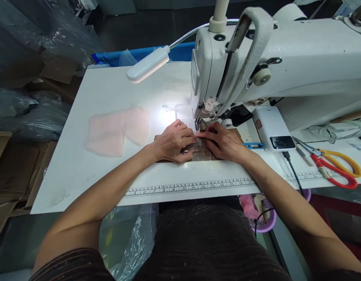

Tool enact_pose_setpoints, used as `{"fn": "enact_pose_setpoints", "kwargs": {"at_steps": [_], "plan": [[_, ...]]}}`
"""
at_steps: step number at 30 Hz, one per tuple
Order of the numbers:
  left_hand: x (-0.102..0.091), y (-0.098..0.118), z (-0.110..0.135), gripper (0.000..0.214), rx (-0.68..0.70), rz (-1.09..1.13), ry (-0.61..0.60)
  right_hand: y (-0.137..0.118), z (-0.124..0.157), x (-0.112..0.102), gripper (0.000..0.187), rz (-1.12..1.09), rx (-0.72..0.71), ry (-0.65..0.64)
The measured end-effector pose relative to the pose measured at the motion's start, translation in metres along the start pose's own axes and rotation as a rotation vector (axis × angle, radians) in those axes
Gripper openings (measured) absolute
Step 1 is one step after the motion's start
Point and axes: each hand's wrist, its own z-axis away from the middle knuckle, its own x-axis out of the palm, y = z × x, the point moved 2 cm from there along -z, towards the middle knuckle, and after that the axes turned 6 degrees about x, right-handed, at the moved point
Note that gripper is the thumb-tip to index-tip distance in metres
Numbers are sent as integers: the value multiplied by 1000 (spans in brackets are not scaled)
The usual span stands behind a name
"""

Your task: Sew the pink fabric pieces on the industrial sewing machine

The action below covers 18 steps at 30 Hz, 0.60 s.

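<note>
My left hand [176, 142] rests just in front of the sewing machine's presser foot [201, 125], its fingers curled and pressed together on a small piece of pale, thin fabric [199, 141]. From the other side, my right hand [223, 141] pinches the same fabric close to the foot, index finger stretched towards it. Most of the fabric is hidden by the fingers. Below both hands lies a brown, shiny flat pad [205, 153] on the white table. Flat on the left of the table is a sheer pink fabric piece [110, 132].
The sewing machine [286, 58] fills the upper right. A lit lamp [148, 64] hangs over the table [81, 179]. To the right are a white power bank [272, 128] with a cable, and red-and-orange scissors [335, 168]. A purple basket [268, 222] sits below the table edge.
</note>
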Motion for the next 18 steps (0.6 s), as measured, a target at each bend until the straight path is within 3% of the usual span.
{"fn": "enact_pose_setpoints", "kwargs": {"at_steps": [4,11,18], "plan": [[0,2,2,26,-21,-54,-24,-1,-1,0,41,39,27,-28],[-2,3,3,33,-61,-72,-135,-1,3,1,38,-36,-60,53],[-3,1,4,37,-90,-78,-190,-2,4,0,37,-45,-76,42]]}}
